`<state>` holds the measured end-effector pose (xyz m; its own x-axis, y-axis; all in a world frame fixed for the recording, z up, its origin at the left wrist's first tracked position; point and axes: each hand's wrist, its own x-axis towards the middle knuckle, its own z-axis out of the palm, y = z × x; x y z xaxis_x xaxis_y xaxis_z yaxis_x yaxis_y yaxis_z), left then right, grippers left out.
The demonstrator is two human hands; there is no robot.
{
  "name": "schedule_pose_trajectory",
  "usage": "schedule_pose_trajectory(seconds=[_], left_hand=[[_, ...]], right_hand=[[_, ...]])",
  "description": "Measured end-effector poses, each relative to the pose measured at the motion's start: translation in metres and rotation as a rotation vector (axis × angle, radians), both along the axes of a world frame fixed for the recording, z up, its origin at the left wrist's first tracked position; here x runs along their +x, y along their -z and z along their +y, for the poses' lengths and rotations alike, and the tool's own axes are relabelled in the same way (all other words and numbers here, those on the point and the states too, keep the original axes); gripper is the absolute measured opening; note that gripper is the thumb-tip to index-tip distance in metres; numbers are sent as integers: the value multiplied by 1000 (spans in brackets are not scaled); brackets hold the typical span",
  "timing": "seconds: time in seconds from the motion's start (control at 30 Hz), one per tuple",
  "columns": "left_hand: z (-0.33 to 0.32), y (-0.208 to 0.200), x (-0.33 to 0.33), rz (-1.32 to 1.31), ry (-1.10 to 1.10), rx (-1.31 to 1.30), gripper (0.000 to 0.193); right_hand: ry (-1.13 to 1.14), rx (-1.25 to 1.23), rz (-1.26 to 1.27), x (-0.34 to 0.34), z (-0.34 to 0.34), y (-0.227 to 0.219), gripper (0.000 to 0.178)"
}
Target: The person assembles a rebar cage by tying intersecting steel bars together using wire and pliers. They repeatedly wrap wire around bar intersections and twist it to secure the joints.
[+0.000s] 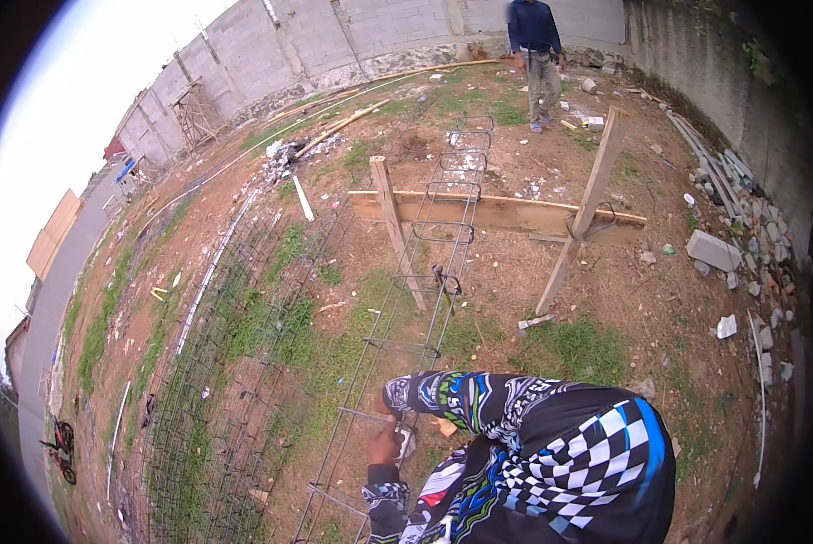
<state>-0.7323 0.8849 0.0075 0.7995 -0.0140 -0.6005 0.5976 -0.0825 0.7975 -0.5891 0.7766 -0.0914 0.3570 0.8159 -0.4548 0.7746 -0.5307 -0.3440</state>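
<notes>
A long steel rebar cage (402,346) with rectangular stirrups runs away from me, raised off the ground. Both my arms, in patterned black sleeves, reach to its near part. My left hand (385,444) is closed at the cage beside a stirrup; what its fingers grip is too small to make out. A small whitish thing (407,442) shows right beside it. My right hand (382,403) is just beyond the left, at the same stirrup, mostly hidden by its cuff, so its fingers do not show. A dark metal tool (443,279) hangs on the cage farther along.
Two wooden posts (593,204) and a low crossboard (506,214) stand across the cage. More steel mesh cages (216,390) lie on the grass at left. A co-worker (535,54) stands at the back. Rubble and a concrete block (713,251) line the right wall.
</notes>
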Motion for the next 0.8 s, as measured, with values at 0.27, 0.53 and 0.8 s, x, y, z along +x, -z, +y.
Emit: schedule_pose_trajectory(seconds=[0.27,0.53,0.8], left_hand=[[33,57,3,-358,125,127,38],[-12,-18,-2,-92,-5,44,37],[-1,6,0,-90,12,62,40]], right_hand=[[-25,29,-37,-2,17,-11,17],[17,59,-101,0,5,-2,18],[305,871,-448,-44,-42,-109,16]])
